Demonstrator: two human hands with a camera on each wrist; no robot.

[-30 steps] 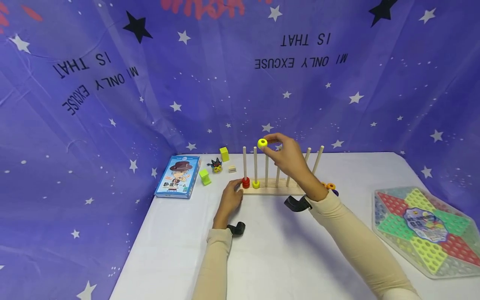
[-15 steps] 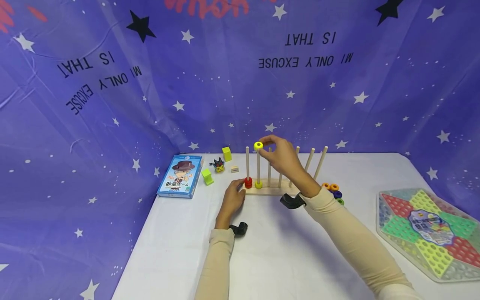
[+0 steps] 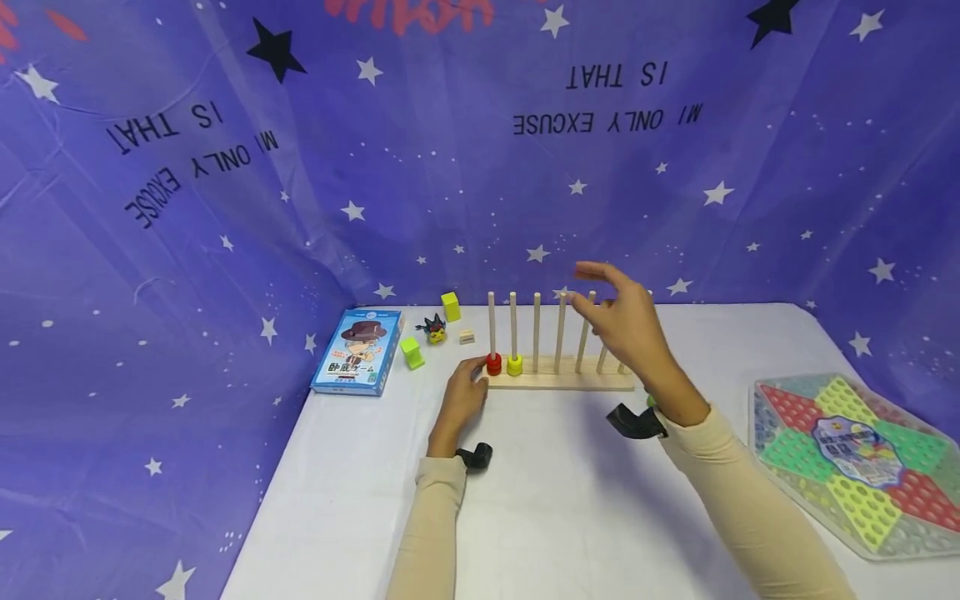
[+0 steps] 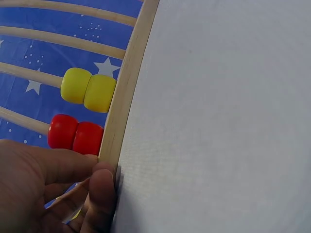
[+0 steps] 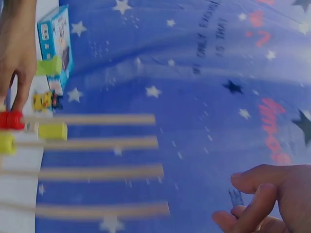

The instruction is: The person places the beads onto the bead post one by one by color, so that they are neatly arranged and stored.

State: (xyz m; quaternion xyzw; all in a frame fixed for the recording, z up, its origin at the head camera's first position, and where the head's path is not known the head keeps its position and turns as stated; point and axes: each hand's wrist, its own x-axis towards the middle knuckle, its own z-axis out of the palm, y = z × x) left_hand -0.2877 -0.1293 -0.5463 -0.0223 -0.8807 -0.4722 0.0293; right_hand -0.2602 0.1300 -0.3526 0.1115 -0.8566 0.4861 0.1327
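Observation:
A wooden peg stand (image 3: 558,381) with several upright pegs sits on the white table. My left hand (image 3: 461,398) holds the left end of its base, thumb and fingers pinching the wood in the left wrist view. Two red beads (image 4: 88,138) are stacked on the end peg, beside that hand. On the neighbouring peg sit two yellow beads (image 4: 100,92). My right hand (image 3: 630,325) is raised over the right part of the stand, thumb and fingers apart, with nothing between them. It hides the tops of the right-hand pegs in the head view.
A blue game box (image 3: 358,352) lies at the back left. Near it are a green block (image 3: 412,352), a yellow-green block (image 3: 450,306), a small figure (image 3: 434,330) and a small wooden piece (image 3: 467,337). A green bead (image 3: 650,401) peeks out by the right wrist. Far right lies a star-patterned board (image 3: 855,450).
The right hand brought a yellow bead over the second peg and let it go; that bead now rests on the lower yellow one. The hand has moved right. The left hand stays on the base.

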